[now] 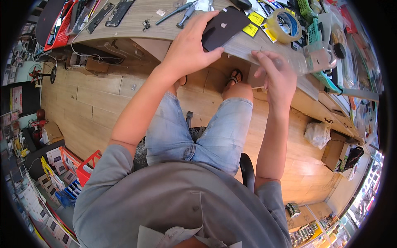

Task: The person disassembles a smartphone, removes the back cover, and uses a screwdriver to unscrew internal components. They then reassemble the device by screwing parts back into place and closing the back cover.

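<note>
At the desk's front edge, my left hand [188, 49] grips a dark smartphone [223, 27] along its left side, thumb at the lower corner. The phone's glossy back faces up, and it is tilted. To its right, my right hand [278, 74] hovers by the desk edge with thumb and index finger drawn together and the other fingers curled. Whatever may be between those fingertips is too small to make out. Just beyond that hand lies a transparent plastic bottle [318, 58] with a black cap. Screwdrivers [185, 17] rest on the desk left of the phone.
A roll of tape [284, 26] and yellow cards [253, 24] sit right of the phone. Phone parts [120, 12] and a red basket [62, 29] occupy the desk's left. Green baskets [326, 80] stand on the right. My legs are under the desk edge.
</note>
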Demonstrator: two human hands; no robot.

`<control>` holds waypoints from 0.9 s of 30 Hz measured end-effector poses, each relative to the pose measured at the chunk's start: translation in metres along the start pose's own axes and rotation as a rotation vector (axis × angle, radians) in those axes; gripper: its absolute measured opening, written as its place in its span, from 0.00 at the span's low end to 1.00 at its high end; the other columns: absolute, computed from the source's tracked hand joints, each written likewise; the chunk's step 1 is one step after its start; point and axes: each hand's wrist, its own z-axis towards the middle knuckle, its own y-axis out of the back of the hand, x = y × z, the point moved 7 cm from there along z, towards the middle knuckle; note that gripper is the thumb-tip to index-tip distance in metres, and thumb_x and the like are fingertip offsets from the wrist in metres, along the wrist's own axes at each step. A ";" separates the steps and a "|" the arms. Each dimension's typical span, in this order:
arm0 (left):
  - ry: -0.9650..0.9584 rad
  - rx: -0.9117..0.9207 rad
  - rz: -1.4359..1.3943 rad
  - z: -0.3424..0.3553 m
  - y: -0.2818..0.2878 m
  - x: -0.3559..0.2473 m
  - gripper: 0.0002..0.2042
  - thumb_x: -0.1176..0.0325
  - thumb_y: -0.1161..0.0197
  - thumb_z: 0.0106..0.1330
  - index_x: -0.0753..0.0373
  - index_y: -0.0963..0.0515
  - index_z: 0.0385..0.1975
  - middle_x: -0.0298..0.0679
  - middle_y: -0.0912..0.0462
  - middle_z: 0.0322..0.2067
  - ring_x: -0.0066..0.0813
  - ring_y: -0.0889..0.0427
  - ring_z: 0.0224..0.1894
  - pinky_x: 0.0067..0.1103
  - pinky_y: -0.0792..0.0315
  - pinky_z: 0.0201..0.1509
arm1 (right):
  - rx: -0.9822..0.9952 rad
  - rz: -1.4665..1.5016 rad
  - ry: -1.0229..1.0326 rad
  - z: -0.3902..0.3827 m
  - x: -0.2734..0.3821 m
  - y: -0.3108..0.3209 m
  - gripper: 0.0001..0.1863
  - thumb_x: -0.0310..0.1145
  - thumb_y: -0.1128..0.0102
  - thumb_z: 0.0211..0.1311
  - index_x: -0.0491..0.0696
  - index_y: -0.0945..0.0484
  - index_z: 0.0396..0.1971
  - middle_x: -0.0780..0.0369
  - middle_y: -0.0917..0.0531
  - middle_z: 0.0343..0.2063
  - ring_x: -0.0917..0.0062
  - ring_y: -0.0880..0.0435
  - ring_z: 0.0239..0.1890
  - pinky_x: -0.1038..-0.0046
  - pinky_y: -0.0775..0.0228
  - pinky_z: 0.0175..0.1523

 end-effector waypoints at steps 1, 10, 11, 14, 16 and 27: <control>-0.002 0.014 -0.009 0.001 0.000 0.003 0.45 0.64 0.18 0.61 0.58 0.30 0.81 0.52 0.19 0.72 0.55 0.18 0.72 0.40 0.24 0.76 | 0.007 -0.006 -0.012 0.007 0.001 -0.003 0.13 0.32 0.20 0.71 0.38 0.08 0.46 0.63 0.07 0.32 0.86 0.15 0.25 0.81 0.32 0.30; 0.100 0.057 -0.093 0.006 -0.001 0.002 0.45 0.68 0.20 0.62 0.59 0.32 0.83 0.52 0.19 0.72 0.54 0.17 0.73 0.39 0.25 0.77 | -0.009 -0.124 -0.037 0.041 0.001 -0.014 0.14 0.34 0.21 0.72 0.38 0.07 0.48 0.62 0.05 0.36 0.90 0.19 0.24 0.85 0.45 0.22; 0.095 0.051 -0.103 0.007 -0.002 0.004 0.45 0.68 0.20 0.62 0.61 0.32 0.82 0.53 0.19 0.72 0.52 0.17 0.73 0.38 0.25 0.77 | -0.013 -0.112 -0.045 0.042 0.003 -0.015 0.14 0.33 0.20 0.72 0.37 0.08 0.47 0.63 0.06 0.35 0.89 0.17 0.24 0.83 0.39 0.26; 0.115 0.022 -0.153 0.006 0.000 0.011 0.46 0.67 0.19 0.61 0.62 0.32 0.83 0.54 0.19 0.73 0.52 0.17 0.73 0.38 0.25 0.78 | -0.007 -0.096 -0.075 0.043 0.006 -0.020 0.13 0.31 0.19 0.70 0.37 0.09 0.46 0.65 0.08 0.34 0.86 0.15 0.26 0.80 0.27 0.34; 0.055 0.055 -0.121 0.009 0.004 -0.002 0.49 0.64 0.15 0.59 0.65 0.33 0.83 0.55 0.22 0.75 0.54 0.20 0.76 0.38 0.27 0.80 | -0.006 -0.117 -0.097 0.045 0.000 -0.018 0.13 0.30 0.19 0.70 0.38 0.09 0.47 0.65 0.08 0.34 0.87 0.15 0.26 0.80 0.26 0.34; -0.011 0.066 -0.075 0.005 0.004 -0.001 0.49 0.70 0.16 0.57 0.61 0.32 0.82 0.52 0.24 0.75 0.56 0.20 0.73 0.39 0.20 0.73 | 0.001 -0.094 0.019 0.059 0.014 -0.029 0.07 0.23 0.25 0.73 0.35 0.12 0.44 0.48 0.12 0.66 0.86 0.13 0.31 0.80 0.17 0.37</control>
